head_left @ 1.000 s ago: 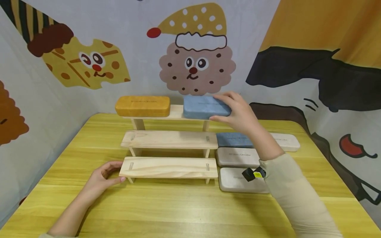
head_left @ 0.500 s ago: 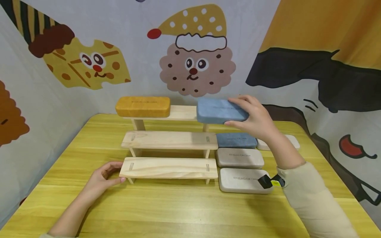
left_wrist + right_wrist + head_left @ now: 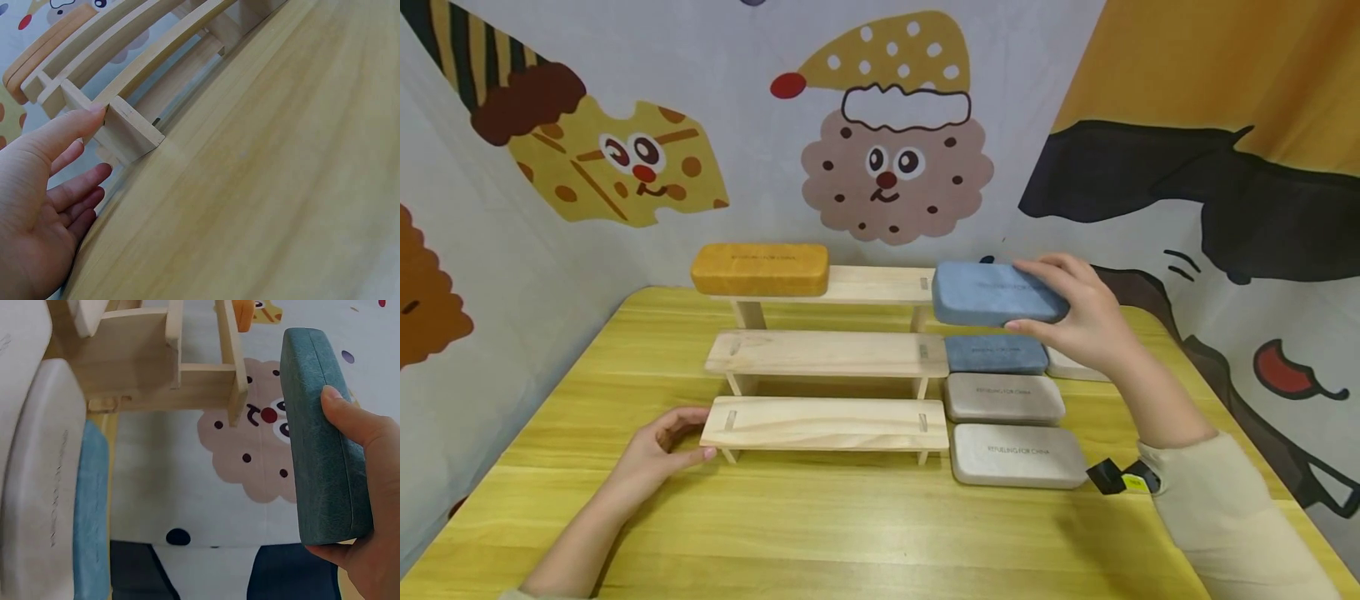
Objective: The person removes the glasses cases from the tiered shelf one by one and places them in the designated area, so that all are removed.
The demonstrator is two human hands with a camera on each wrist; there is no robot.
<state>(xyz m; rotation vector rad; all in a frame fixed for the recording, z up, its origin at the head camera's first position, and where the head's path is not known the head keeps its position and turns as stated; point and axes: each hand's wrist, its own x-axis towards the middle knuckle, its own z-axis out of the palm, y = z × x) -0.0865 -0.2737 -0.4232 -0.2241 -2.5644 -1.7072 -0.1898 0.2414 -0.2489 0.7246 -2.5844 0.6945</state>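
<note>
My right hand [image 3: 1086,312] grips a light blue eyeglass case [image 3: 977,296] by its right end, thumb in front and fingers behind. The case hangs just right of the top tier of a three-tier wooden display rack [image 3: 831,425], and in the right wrist view its side seam shows under the thumb. At the rack's left side, my left hand [image 3: 651,454] holds the end of the lowest tier between thumb and index finger; its other fingers [image 3: 81,203] are loosely bent. An orange eyeglass case [image 3: 760,271] lies on the left half of the top tier.
Right of the rack lie a darker blue case [image 3: 996,354] and two pale grey cases [image 3: 1018,456], lined up front to back. Another whitish case [image 3: 1075,367] is partly hidden behind my right arm. A printed cloth [image 3: 745,50] hangs behind the yellow wooden table [image 3: 820,533].
My right hand has carried the light blue case off the top tier, rightward and slightly toward me. My left hand has stayed at the rack's left end.
</note>
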